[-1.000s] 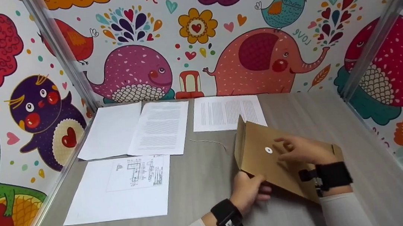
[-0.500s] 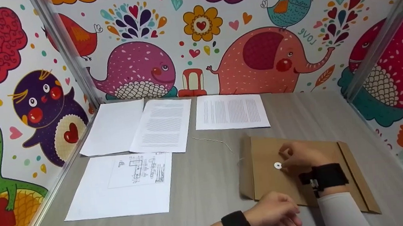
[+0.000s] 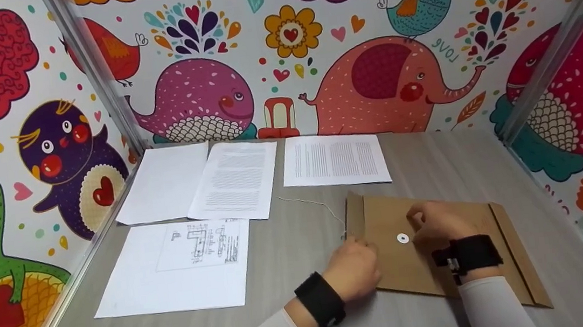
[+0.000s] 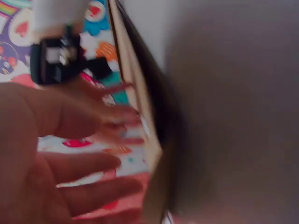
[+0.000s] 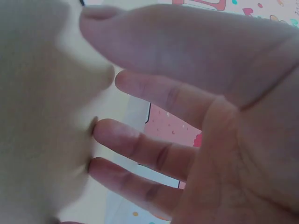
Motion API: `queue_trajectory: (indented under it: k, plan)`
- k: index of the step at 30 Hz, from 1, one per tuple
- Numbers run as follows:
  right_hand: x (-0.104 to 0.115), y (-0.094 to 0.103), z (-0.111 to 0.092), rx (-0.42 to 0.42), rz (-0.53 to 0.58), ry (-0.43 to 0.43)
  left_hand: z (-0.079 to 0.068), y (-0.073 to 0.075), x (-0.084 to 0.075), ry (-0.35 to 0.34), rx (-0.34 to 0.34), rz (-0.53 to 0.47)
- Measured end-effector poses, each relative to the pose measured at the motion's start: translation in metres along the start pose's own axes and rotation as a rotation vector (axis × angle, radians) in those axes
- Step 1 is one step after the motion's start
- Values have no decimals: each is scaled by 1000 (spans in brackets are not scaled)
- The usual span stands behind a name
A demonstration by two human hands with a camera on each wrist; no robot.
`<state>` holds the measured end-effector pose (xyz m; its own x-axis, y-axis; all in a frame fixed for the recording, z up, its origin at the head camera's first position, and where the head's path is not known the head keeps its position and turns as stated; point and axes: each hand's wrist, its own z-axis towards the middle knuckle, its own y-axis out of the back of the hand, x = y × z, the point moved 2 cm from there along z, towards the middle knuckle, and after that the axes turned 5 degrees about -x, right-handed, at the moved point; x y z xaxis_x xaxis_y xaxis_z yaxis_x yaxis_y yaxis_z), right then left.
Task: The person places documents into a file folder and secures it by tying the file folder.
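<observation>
A brown kraft paper envelope (image 3: 403,273) lies on the table at the right in the head view, with a white round button (image 3: 403,238) on its face. My left hand (image 3: 354,268) is over the narrow flap (image 3: 355,213) at its left end, the fingertips partly hidden there. In the left wrist view the fingers (image 4: 98,189) of that hand are extended beside the envelope's edge. My right hand (image 3: 436,221) rests on the envelope right of the button; the right wrist view shows its fingers (image 5: 117,133) loosely straight, tips on the brown surface. A thin white string (image 3: 303,200) runs left from the flap.
A white sheet (image 3: 161,185) and a printed page (image 3: 239,182) lie at the back left, a drawing sheet (image 3: 164,293) in front of them. Another printed sheet (image 3: 334,161) is behind the envelope. Patterned walls (image 3: 208,96) enclose the grey table (image 3: 291,261).
The envelope has come down from a tilt to lie flat. My left hand left its near edge, swung right, then moved back to the left flap. My right hand stayed over its face.
</observation>
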<state>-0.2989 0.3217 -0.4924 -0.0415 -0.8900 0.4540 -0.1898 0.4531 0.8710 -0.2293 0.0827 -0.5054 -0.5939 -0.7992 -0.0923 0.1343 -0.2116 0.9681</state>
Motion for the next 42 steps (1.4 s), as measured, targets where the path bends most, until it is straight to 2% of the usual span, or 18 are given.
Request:
queue_trajectory:
  k: [2, 5, 7, 10, 14, 19, 24, 27, 35, 42]
  plan:
    - [-1, 1, -1, -4, 1, -19, 1, -4, 8, 42, -13, 3]
    - [-1, 2, -2, -15, -15, -10, 3, -7, 18, 59, -32, 28]
    - [2, 2, -3, -24, -34, 18, 4, -6, 23, 49, -18, 46]
    - [12, -1, 0, -62, -52, 137, 4, -4, 31, 34, 37, 59]
    - [36, -14, 7, -125, -36, 327, 6, -1, 39, 13, 99, 52]
    - [62, -37, 10, -115, -66, 507, 6, 2, 45, -19, 114, 31]
    - [69, -53, 10, -155, -160, 641, 5, 3, 45, -34, 130, 24]
    - [69, -55, 11, -185, -169, 663, 5, 3, 44, -29, 129, 25]
    - [71, -55, 11, -207, -155, 619, 5, 4, 41, -25, 124, 51]
    - [70, -55, 13, -230, -165, 719, 6, 6, 43, -16, 133, 29]
